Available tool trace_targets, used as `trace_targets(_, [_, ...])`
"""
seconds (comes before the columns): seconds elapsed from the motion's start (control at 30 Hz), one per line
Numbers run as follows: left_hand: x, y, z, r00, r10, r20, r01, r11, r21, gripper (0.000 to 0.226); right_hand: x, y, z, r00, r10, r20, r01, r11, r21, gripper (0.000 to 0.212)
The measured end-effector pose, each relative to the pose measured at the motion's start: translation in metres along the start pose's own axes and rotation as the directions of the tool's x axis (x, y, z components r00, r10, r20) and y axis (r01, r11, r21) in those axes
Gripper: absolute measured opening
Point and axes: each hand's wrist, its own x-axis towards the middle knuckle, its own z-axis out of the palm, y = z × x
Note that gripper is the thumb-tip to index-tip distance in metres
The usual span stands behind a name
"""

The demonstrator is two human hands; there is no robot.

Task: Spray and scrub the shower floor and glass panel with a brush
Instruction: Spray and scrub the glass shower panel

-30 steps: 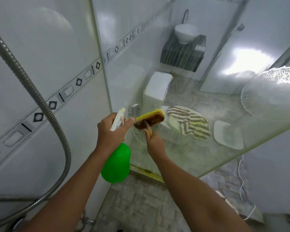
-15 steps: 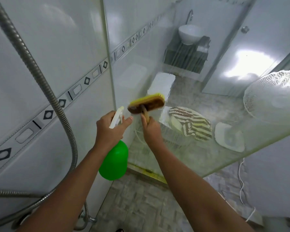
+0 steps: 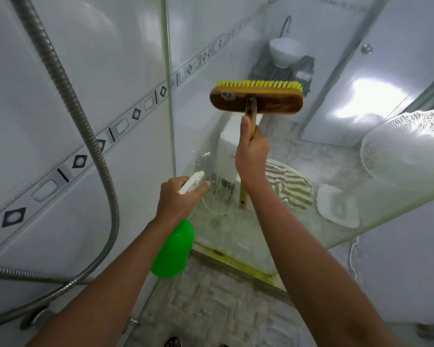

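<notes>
High in the centre of the frame, the brush (image 3: 256, 99) is standing with its wooden block level and its yellow bristles turned away from the camera, toward the glass panel (image 3: 236, 216); that facing suits scrubbing the pane, though whether the bristles are actually touching it cannot be told. Its wooden handle is running straight down from the block, and the right hand (image 3: 251, 151) is gripping it just below the head, fingers wrapped round and thumb lying up along the wood, likely for firmer pressure and control than a grip at the far end would give. The handle's free end is showing below the wrist.

Lower and to the left, the left hand (image 3: 178, 199) is clutching the neck of the green spray bottle (image 3: 174, 249), with the forefinger stretched forward beside the white nozzle. The nozzle is pointing at the lower part of the glass, probably so that wetting and scrubbing can alternate without putting either tool down.

Streaks are showing on the pane near the nozzle. At the bottom of the frame, the shower floor (image 3: 211, 309) is lying between the arms, and it looks as though it is waiting its turn. Along the left side, a metal shower hose (image 3: 60, 78) is hanging against the tiled wall (image 3: 35, 146).
</notes>
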Motion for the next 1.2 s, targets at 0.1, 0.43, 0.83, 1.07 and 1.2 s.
trace_targets(0.1, [0.004,0.005,0.004,0.997,0.038,0.073,-0.038,0.999,-0.010,0.037,0.019,-0.020,-0.009,1.000,-0.013,0.002,0.013,1.000,0.016,0.045])
trace_targets(0.43, [0.003,-0.008,0.002,0.995,0.084,-0.048,-0.087,0.995,-0.057,0.038,-0.002,0.019,0.010,0.991,-0.062,0.117,0.079,0.986,-0.148,0.045])
trace_targets(0.83, [0.000,-0.022,-0.035,0.992,0.084,-0.092,-0.090,0.993,-0.070,0.034,-0.110,0.191,0.012,0.890,0.343,0.300,-0.136,0.828,-0.544,0.060])
trace_targets(1.07, [0.000,-0.006,-0.019,0.994,0.065,-0.090,-0.073,0.994,-0.087,0.030,-0.038,0.067,0.032,0.966,0.054,0.254,0.019,0.960,-0.280,0.046])
trace_targets(1.2, [-0.001,0.004,-0.010,0.993,0.065,-0.099,-0.077,0.990,-0.117,0.030,-0.021,0.064,0.018,0.960,0.011,0.281,0.088,0.937,-0.339,0.049])
